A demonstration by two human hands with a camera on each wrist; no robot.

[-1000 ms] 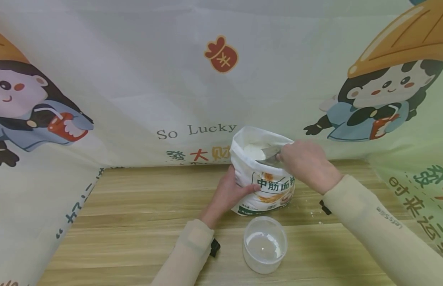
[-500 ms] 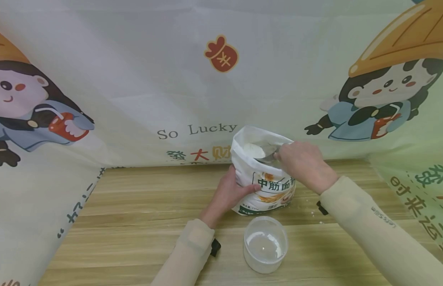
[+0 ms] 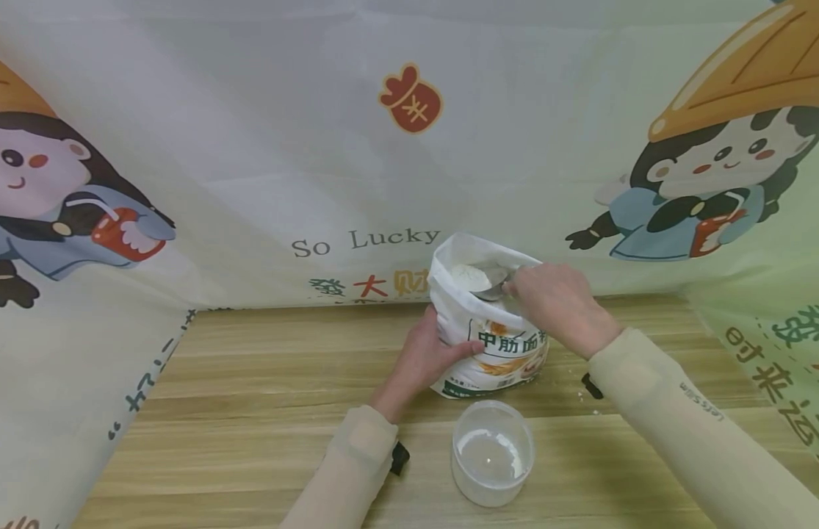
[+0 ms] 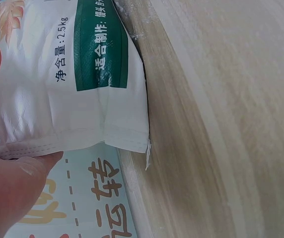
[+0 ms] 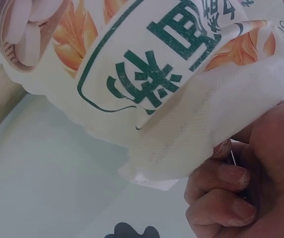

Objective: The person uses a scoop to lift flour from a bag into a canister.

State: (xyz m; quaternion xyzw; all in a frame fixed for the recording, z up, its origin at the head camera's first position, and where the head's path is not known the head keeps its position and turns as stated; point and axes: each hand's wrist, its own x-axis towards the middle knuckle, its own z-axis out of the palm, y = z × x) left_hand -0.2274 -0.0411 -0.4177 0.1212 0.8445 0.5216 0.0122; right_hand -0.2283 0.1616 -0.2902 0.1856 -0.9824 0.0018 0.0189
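Note:
A white flour bag (image 3: 452,327) with green printing stands upright, mouth unrolled, white flour (image 3: 467,276) visible inside. My left hand (image 3: 422,356) grips the bag's left side, thumb across the front and fingers out of sight behind it. Over the right rim, my right hand (image 3: 553,300) holds a metal scoop (image 3: 495,279) by its handle; the scoop's bowl lies inside the bag at the flour. Curled fingers (image 5: 219,208) of that hand show beside the bag's edge in the right wrist view. In the left wrist view, the bag's sewn bottom edge (image 4: 82,141) is near the hand.
A clear round plastic container (image 3: 491,488) stands in front of the bag on the wooden table (image 3: 264,411). White crumbs (image 3: 581,397) lie right of the bag. A printed cloth (image 3: 250,147) hangs behind and along both sides.
My right hand has shifted slightly left, and the scoop's bowl has turned a little within the bag's mouth. My left hand keeps its grip on the bag.

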